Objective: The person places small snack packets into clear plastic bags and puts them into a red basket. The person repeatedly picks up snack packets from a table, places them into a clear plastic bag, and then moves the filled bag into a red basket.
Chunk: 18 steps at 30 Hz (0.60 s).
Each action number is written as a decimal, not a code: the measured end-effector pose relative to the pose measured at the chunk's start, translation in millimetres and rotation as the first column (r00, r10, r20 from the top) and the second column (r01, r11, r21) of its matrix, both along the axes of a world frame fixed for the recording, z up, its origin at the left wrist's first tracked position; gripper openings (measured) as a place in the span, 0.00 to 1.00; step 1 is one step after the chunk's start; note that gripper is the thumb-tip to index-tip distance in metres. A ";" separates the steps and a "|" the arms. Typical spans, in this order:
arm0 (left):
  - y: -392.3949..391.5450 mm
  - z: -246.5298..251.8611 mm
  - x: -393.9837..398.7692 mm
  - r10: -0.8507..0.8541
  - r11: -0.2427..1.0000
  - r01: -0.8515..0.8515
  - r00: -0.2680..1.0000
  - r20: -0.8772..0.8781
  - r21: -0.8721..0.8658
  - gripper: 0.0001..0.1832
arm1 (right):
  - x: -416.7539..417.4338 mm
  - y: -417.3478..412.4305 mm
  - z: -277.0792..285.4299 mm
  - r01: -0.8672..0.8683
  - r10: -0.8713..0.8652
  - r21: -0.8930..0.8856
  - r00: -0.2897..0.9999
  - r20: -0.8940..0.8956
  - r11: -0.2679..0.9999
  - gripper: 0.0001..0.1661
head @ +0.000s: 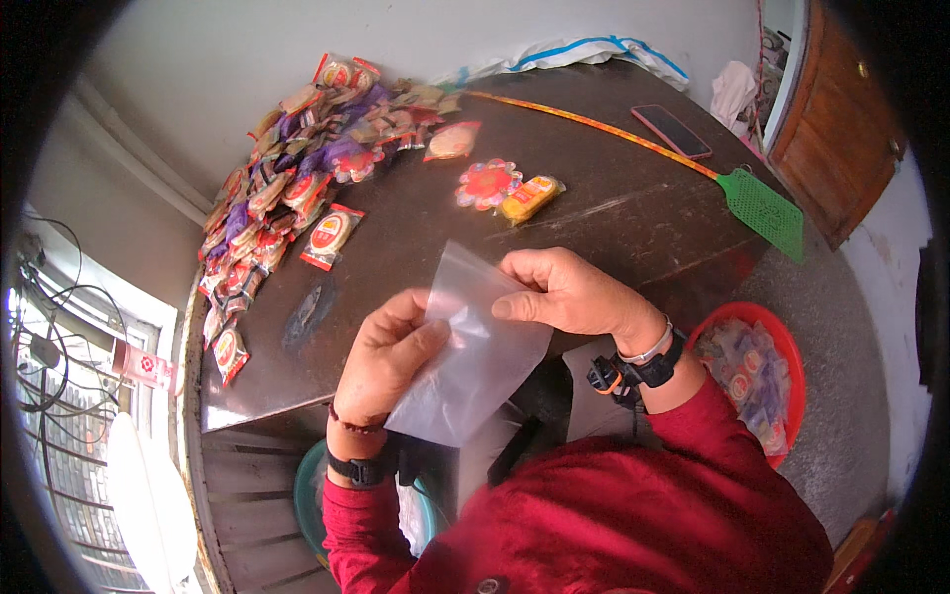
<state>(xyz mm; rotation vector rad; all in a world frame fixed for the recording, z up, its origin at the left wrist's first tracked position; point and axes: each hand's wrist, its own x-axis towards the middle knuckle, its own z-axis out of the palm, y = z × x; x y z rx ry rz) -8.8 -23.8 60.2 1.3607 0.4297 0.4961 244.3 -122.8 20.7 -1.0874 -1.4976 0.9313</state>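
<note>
Between both hands is a clear plastic bag (pixel 475 371), flat and with nothing visible inside. My left hand (pixel 397 349) pinches its left side between thumb and fingers. My right hand (pixel 568 293) grips the upper right edge, thumb on the near face. Just beyond the bag, on the dark table (pixel 594 245), a yellow-wrapped snack (pixel 532 199) touches a red, flower-shaped packet (pixel 488 184). A single wrapped round cake (pixel 332 236) lies to the left of these, and another wrapped snack (pixel 451 141) sits farther back.
A heap of wrapped snacks (pixel 297 163) covers the table's left side. At the right lie a green fly swatter (pixel 764 211) and a phone (pixel 672 131). A red basin (pixel 794 371) of filled bags stands at lower right, a teal basin (pixel 304 490) below the table.
</note>
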 end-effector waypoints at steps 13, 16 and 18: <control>-10.0 -21.3 -6.5 0.339 0.941 -0.337 0.937 0.088 -0.035 0.32 | -20.7 5.9 -1.5 0.523 -0.497 0.038 0.828 -0.258 0.851 0.13; -15.2 -33.6 2.0 0.458 0.887 -0.461 0.876 0.148 -0.014 0.20 | -26.7 3.2 0.4 0.581 -0.554 0.052 0.797 -0.242 0.812 0.15; -17.9 -32.6 10.4 0.533 0.836 -0.547 0.830 0.165 0.047 0.13 | -28.7 1.8 2.8 0.586 -0.565 0.029 0.792 -0.234 0.810 0.16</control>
